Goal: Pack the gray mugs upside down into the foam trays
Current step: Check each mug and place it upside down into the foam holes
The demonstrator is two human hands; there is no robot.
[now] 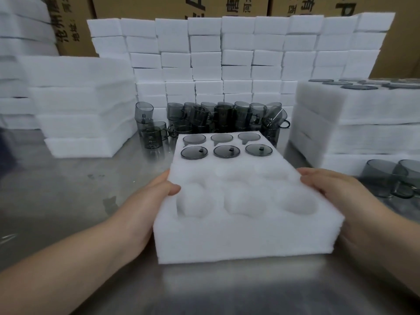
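Closest to the camera, an empty foam tray [238, 237], low on the steel worktop [68, 189] and clasped from both sides. Left hand [156, 194] at its left edge, thumb laid over the top rim, the other fingers hidden along the side wall; grip closed on the foam. Right hand [329, 189] at the opposite edge, fingers curled over the rim, grip likewise closed around the tray. Held from two sides probably because soft and wide, so easier to keep level and to square up. Round pockets facing up, none with a mug inside, ready to receive. Directly behind, a filled tray [209, 145] with six packed mugs [226, 151] sunk upside down, only the gray bottoms showing; not possible to tell whether the two trays touch. Further back, loose gray mugs [222, 117] crowded together, some stacked, likely kept there to stay within easy reach; a few more mugs [386, 180] at the right edge. Spare foam stacks [84, 105] on the left, and a packed stack [354, 110] on the right with gray bottoms visible on top. Likely next: settle the tray flat, then start filling.
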